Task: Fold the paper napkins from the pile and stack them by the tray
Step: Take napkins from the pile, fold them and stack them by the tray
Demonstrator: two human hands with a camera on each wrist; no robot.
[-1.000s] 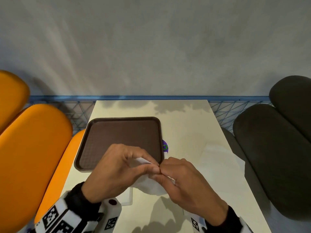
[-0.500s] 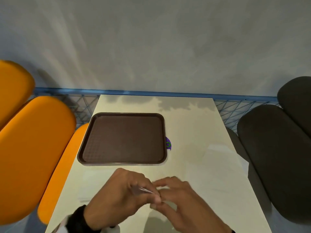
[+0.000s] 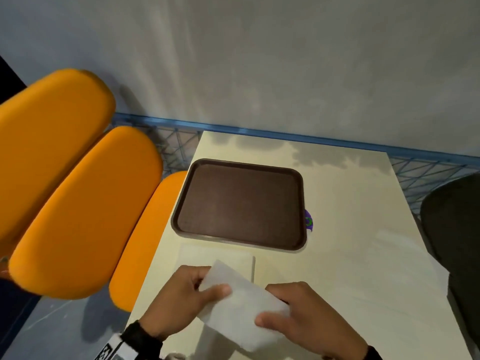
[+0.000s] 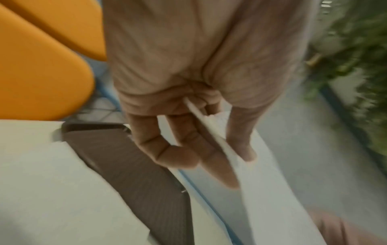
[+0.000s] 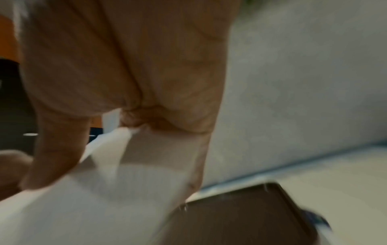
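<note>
A white paper napkin [image 3: 239, 305] is held flat above the table's near edge, tilted as a slanted rectangle. My left hand [image 3: 197, 294] pinches its left side, thumb on top and fingers under; the left wrist view shows the napkin [image 4: 211, 132] between thumb and fingers. My right hand [image 3: 293, 315] pinches the right end, thumb on top, and the napkin [image 5: 125, 182] fills the blurred right wrist view. The brown tray [image 3: 241, 203] lies empty beyond the hands. A flat white sheet [image 3: 220, 255] lies on the table between tray and hands.
The cream table [image 3: 350, 242] runs to a blue rail [image 3: 285, 137] at the wall. Orange seats [image 3: 78, 203] stand to the left, a dark seat [image 3: 454, 229] to the right. A small purple and green object [image 3: 308, 220] peeks out at the tray's right edge.
Both hands were pinched together on a crumpled napkin; now they are apart with the napkin spread flat between them. The head view has swung left.
</note>
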